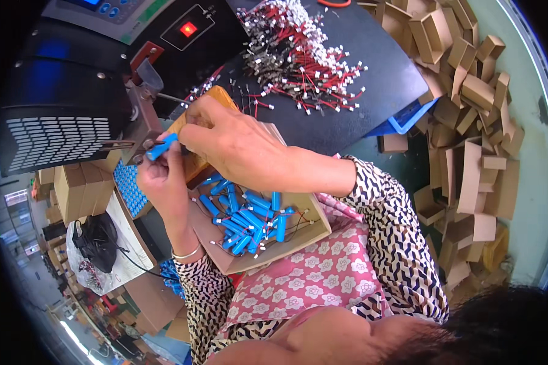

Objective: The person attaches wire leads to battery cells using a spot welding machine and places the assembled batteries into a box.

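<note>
A blue cylindrical battery cell (pixel 162 147) is pinched in my left hand (pixel 158 178), right at the metal electrode head (pixel 145 125) of a black machine. My right hand (pixel 225 137) is closed, its fingertips close by the cell's other end and above a yellowish wooden block (pixel 222 97). What those fingers hold, if anything, is hidden. Below both hands, a cardboard tray (pixel 313 234) carries a loose heap of blue cells (pixel 249 222) with short wires and white connectors.
The black machine (pixel 61 91) with a lit red light (pixel 188 28) fills the upper left. Red-and-black connector leads (pixel 304 55) lie piled on the dark table (pixel 383 79). Blue cells stand packed in a carton (pixel 128 188) at left. Many cardboard boxes (pixel 469 121) are heaped at right.
</note>
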Demonstrator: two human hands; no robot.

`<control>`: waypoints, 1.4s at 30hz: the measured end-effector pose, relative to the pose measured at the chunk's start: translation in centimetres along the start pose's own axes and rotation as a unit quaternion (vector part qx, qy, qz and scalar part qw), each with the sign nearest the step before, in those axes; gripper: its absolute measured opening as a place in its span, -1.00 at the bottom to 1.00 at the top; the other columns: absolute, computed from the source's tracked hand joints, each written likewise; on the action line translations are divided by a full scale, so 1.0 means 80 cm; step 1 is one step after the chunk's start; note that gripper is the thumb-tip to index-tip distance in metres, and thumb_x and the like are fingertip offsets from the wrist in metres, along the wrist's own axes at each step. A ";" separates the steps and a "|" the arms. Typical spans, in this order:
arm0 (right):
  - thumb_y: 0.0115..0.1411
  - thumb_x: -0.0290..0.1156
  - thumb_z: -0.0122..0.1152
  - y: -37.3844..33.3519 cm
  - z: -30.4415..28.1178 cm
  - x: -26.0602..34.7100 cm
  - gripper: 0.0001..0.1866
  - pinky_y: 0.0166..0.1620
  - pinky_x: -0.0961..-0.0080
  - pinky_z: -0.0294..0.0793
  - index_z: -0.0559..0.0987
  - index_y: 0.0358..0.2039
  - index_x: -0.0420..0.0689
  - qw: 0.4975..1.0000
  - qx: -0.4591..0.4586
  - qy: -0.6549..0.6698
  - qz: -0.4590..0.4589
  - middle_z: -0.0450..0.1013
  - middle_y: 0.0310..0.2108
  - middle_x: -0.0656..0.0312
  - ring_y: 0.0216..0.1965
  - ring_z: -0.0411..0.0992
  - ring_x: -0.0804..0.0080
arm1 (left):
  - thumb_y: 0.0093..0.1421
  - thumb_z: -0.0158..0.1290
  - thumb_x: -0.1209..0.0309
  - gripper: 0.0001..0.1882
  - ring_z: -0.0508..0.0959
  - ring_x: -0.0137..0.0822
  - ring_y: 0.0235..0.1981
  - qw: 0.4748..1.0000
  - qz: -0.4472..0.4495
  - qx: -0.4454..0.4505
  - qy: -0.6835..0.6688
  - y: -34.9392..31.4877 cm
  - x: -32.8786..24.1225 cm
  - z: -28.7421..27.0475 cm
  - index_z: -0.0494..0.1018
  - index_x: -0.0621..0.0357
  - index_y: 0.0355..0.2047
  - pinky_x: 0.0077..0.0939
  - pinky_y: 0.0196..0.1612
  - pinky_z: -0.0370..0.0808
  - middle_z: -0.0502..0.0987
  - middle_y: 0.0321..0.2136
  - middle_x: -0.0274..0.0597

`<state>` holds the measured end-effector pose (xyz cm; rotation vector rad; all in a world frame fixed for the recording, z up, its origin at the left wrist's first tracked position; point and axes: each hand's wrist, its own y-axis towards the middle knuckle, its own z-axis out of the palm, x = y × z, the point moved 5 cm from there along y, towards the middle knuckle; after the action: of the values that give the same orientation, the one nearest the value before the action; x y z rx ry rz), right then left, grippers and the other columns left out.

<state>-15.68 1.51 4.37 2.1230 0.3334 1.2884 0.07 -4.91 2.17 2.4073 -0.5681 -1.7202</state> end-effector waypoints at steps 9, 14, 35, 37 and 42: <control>0.10 -0.53 0.17 0.008 0.005 -0.007 -0.90 -0.37 0.37 0.49 0.55 -0.34 -0.24 0.992 0.022 0.117 0.046 0.49 -0.46 0.05 -0.41 0.50 0.12 | 0.20 0.09 0.49 -0.84 0.36 -0.66 -0.49 0.997 0.029 0.078 0.004 0.003 -0.008 0.005 0.53 0.29 -0.22 -0.78 -0.44 0.28 0.45 -0.49 -0.35; 0.12 -0.52 0.15 0.028 0.004 0.005 -0.88 -0.46 0.48 0.43 0.55 -0.34 -0.29 0.990 0.067 0.084 0.094 0.48 -0.51 0.04 -0.55 0.47 0.21 | 0.09 0.15 0.51 -0.84 0.43 -0.56 -0.53 0.999 0.008 0.030 0.036 0.009 0.001 -0.001 0.55 0.30 -0.30 -0.69 -0.48 0.31 0.46 -0.59 -0.20; 0.10 -0.44 0.13 0.033 0.023 -0.018 -0.80 -0.46 0.42 0.40 0.48 -0.47 -0.38 0.967 0.088 0.095 0.217 0.48 -0.60 0.04 -0.55 0.48 0.38 | 0.02 0.08 0.68 -0.68 0.45 0.03 -0.19 0.983 0.161 0.052 0.069 -0.001 -0.021 0.013 0.46 0.22 -0.16 -0.28 -0.18 0.41 0.46 -0.19 0.00; 0.10 -0.44 0.14 0.029 0.025 -0.024 -0.80 -0.46 0.43 0.39 0.48 -0.48 -0.37 0.967 0.077 0.103 0.221 0.47 -0.60 0.05 -0.56 0.48 0.38 | 0.02 0.08 0.68 -0.68 0.45 0.03 -0.18 0.983 0.163 0.052 0.072 -0.001 -0.021 0.014 0.46 0.21 -0.16 -0.28 -0.17 0.41 0.46 -0.20 0.00; 0.11 -0.45 0.16 0.026 0.033 -0.037 -0.83 -0.49 0.51 0.35 0.49 -0.47 -0.34 0.960 0.097 0.161 0.207 0.45 -0.63 0.14 -0.59 0.34 0.59 | 0.02 0.09 0.68 -0.67 0.48 0.01 -0.22 0.978 0.181 0.042 0.099 -0.002 -0.023 0.008 0.46 0.22 -0.16 -0.29 -0.21 0.42 0.45 -0.22 0.00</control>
<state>-15.04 -2.64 2.75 2.2182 0.1563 1.9235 -1.03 -3.99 3.54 2.3109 -0.9933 -1.3160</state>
